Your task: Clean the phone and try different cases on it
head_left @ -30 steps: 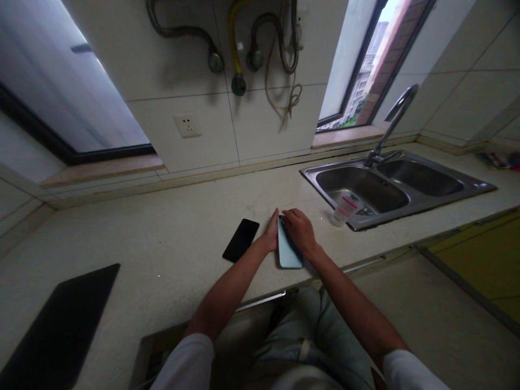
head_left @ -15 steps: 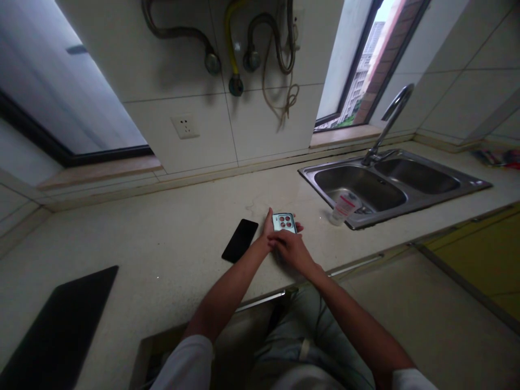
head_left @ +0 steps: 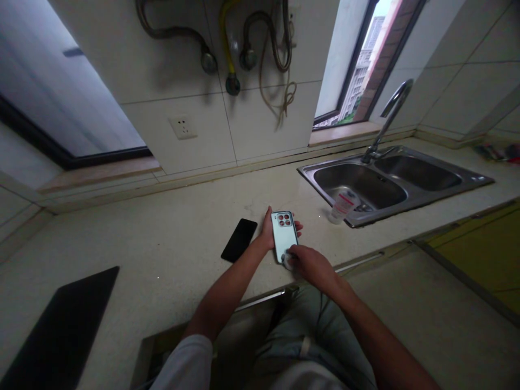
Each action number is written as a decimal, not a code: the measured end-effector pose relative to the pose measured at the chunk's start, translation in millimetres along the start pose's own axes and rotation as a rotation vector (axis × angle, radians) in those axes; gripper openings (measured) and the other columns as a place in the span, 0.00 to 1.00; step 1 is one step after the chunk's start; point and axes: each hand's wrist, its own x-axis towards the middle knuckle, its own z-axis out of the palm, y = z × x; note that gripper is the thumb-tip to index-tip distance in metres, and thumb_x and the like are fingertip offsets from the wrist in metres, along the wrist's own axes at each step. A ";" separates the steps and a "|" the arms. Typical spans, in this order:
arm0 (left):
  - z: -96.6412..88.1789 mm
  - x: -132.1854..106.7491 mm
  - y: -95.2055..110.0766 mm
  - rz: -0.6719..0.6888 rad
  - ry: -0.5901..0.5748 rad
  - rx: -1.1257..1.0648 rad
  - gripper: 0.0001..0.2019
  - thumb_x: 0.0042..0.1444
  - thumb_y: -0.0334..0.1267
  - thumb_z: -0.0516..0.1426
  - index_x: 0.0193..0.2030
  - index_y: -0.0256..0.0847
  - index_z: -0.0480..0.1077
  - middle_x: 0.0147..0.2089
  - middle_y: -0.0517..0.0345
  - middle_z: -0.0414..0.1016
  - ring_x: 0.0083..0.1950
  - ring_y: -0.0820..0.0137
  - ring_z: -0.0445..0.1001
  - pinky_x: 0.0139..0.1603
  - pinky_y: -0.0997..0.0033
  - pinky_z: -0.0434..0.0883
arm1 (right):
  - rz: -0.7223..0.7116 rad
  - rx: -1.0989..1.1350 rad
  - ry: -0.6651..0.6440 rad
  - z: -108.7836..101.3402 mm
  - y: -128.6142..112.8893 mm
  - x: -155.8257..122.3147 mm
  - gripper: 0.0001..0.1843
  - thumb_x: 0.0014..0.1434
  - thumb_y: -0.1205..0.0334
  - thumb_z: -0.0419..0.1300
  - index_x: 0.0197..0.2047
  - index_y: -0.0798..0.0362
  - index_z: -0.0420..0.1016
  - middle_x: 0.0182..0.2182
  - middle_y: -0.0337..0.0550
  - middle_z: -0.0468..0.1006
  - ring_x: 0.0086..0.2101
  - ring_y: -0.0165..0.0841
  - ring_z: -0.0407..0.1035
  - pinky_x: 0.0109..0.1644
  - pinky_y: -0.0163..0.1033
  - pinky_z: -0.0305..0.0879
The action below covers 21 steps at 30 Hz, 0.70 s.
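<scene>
My left hand (head_left: pixel 267 232) holds a pale mobile phone (head_left: pixel 285 236) from beneath, its back and ring-like camera lenses facing up. The thumb lies along the phone's left edge and fingertips show past its right edge. At the phone's lower end is my right hand (head_left: pixel 312 262), fingers closed on a small whitish thing (head_left: pixel 287 262) whose kind I cannot make out. It touches or overlaps the bottom of the phone. Just left of my left hand, a flat black phone-like slab (head_left: pixel 239 240) lies on the countertop (head_left: pixel 182 227).
A clear plastic cup (head_left: pixel 343 207) with red marking leans at the near rim of the steel double sink (head_left: pixel 410 199), under a tall faucet (head_left: pixel 392 116). At the far left lies a large black panel (head_left: pixel 60 325). Pipes and a socket (head_left: pixel 182 127) are on the wall.
My right hand has moved from across my left wrist and the phone's middle down to the phone's lower end. More of the phone's back now shows. My left hand stays nearly still.
</scene>
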 end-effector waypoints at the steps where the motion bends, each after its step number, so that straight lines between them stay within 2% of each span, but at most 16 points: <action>1: 0.8 -0.3 -0.1 0.000 0.001 0.006 0.38 0.61 0.66 0.41 0.48 0.31 0.73 0.37 0.36 0.79 0.44 0.49 0.79 0.49 0.46 0.72 | 0.000 -0.020 0.001 -3.1 4.1 -0.7 0.04 0.62 0.67 0.60 0.40 0.52 0.76 0.37 0.48 0.80 0.37 0.39 0.74 0.35 0.37 0.56; 5: 5.1 0.1 -2.6 0.005 0.014 0.016 0.37 0.63 0.64 0.39 0.45 0.30 0.73 0.38 0.34 0.78 0.44 0.50 0.79 0.49 0.48 0.71 | 0.030 -0.057 0.061 -15.0 24.5 -1.4 0.08 0.65 0.61 0.58 0.37 0.53 0.77 0.35 0.46 0.77 0.35 0.36 0.72 0.34 0.37 0.55; 8: 7.0 1.5 -5.5 0.029 0.023 -0.002 0.35 0.64 0.61 0.39 0.43 0.31 0.73 0.40 0.34 0.78 0.45 0.50 0.79 0.50 0.49 0.71 | 0.056 -0.008 0.145 -16.6 39.3 0.3 0.09 0.64 0.59 0.58 0.36 0.53 0.77 0.37 0.47 0.75 0.35 0.35 0.71 0.36 0.37 0.58; 11: 6.7 2.8 -7.1 0.036 0.018 -0.023 0.33 0.65 0.59 0.39 0.44 0.31 0.73 0.40 0.34 0.78 0.46 0.50 0.79 0.52 0.48 0.70 | 0.032 0.143 0.255 -9.2 49.4 3.1 0.09 0.62 0.59 0.57 0.36 0.54 0.76 0.40 0.47 0.75 0.37 0.34 0.71 0.40 0.37 0.62; 13: 6.2 3.6 -7.3 0.035 0.024 -0.018 0.33 0.65 0.59 0.39 0.44 0.31 0.73 0.41 0.34 0.79 0.47 0.50 0.79 0.53 0.47 0.70 | 0.054 0.240 0.318 -1.5 53.4 5.3 0.09 0.59 0.58 0.58 0.34 0.54 0.74 0.35 0.45 0.75 0.34 0.34 0.70 0.40 0.37 0.62; 17: 6.3 6.6 -7.9 0.061 0.062 0.034 0.36 0.66 0.62 0.37 0.44 0.30 0.73 0.42 0.33 0.79 0.48 0.51 0.78 0.55 0.48 0.69 | 0.188 0.406 0.455 13.4 56.9 9.4 0.11 0.54 0.53 0.58 0.29 0.52 0.70 0.23 0.39 0.71 0.26 0.33 0.65 0.32 0.36 0.59; 21: 7.2 13.0 -15.1 0.128 0.080 0.083 0.37 0.65 0.63 0.39 0.47 0.28 0.72 0.46 0.33 0.78 0.53 0.51 0.76 0.59 0.49 0.68 | 0.265 0.504 0.617 23.8 56.3 9.6 0.13 0.51 0.50 0.59 0.27 0.51 0.68 0.21 0.36 0.68 0.23 0.31 0.62 0.30 0.36 0.56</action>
